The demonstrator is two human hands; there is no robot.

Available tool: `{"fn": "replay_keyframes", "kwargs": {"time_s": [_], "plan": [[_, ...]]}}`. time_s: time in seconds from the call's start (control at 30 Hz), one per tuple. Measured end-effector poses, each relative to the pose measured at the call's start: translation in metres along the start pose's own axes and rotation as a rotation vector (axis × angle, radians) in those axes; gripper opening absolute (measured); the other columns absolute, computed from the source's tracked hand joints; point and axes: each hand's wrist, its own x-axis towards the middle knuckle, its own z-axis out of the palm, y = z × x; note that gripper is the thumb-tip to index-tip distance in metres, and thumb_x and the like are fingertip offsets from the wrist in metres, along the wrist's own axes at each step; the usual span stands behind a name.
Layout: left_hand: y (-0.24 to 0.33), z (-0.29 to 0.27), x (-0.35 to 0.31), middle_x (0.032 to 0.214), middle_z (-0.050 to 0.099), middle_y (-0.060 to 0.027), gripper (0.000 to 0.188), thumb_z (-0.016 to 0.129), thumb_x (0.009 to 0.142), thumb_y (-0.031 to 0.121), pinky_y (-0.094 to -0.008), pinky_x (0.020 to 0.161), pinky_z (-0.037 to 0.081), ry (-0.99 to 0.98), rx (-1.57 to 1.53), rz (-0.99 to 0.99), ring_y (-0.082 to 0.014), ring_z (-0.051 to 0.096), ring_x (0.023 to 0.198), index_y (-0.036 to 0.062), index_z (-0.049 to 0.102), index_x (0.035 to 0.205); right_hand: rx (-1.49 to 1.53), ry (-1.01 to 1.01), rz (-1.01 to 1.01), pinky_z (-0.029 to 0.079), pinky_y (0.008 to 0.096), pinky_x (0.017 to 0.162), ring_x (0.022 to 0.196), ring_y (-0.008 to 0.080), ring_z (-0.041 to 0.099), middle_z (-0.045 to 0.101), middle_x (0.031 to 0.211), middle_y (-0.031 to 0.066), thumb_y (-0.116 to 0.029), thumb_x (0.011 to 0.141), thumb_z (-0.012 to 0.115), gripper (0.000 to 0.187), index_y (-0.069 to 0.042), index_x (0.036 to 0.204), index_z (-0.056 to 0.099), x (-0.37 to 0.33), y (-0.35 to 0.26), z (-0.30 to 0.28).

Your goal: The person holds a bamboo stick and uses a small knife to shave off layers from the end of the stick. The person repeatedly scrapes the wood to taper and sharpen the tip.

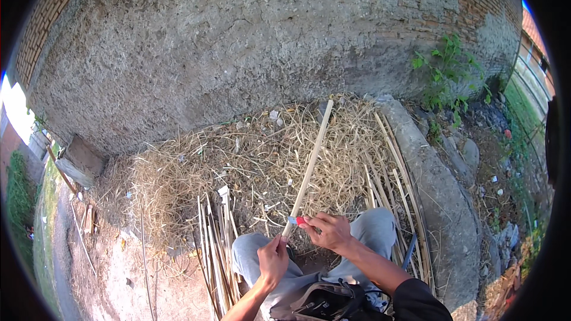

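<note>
A long pale bamboo strip (315, 153) slants away from my lap toward the wall. Low on its near end, my left hand (272, 259) is closed around it, thumb along the strip. My right hand (326, 231) grips a small red-handled cutter (298, 220), whose short pale blade lies against the strip just beyond the left hand. Both hands are over my bent knees in grey trousers (376, 229).
Dry shavings (160, 193) cover the ground up to a rough grey wall (250, 47). Bundles of thin strips lie left (208, 238) and right (399, 184) of my legs. A concrete slab (437, 202) edges the right side; a black bag (324, 300) rests at my lap.
</note>
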Motion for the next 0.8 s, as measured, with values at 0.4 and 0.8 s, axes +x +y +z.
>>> {"fn": "replay_keyframes", "kwargs": {"time_s": [0.4, 0.8], "plan": [[-0.001, -0.008, -0.008, 0.058, 0.052, -0.0205, 0.023, 0.058, 0.097, 0.018, -0.0339, 0.046, 0.039, 0.058, 0.17, 0.122, -0.015, 0.05, 0.046, -0.0036, 0.065, 0.094, -0.014, 0.011, 0.074, 0.045, 0.032, 0.038, 0.043, 0.0184, 0.057, 0.061, 0.063, -0.0024, -0.031, 0.08, 0.078, 0.018, -0.015, 0.076, 0.072, 0.012, 0.01, -0.004], [-0.018, -0.016, -0.033, 0.055, 0.052, -0.011, 0.027, 0.059, 0.096, 0.022, -0.0308, 0.047, 0.038, -0.13, 0.019, -0.076, -0.0081, 0.044, 0.051, -0.0025, 0.069, 0.094, -0.119, 0.014, 0.41, 0.045, 0.0316, 0.04, 0.049, 0.019, 0.062, 0.065, 0.067, 0.0032, -0.03, 0.088, 0.07, 0.022, -0.011, 0.078, 0.068, 0.022, 0.053, -0.012]]}}
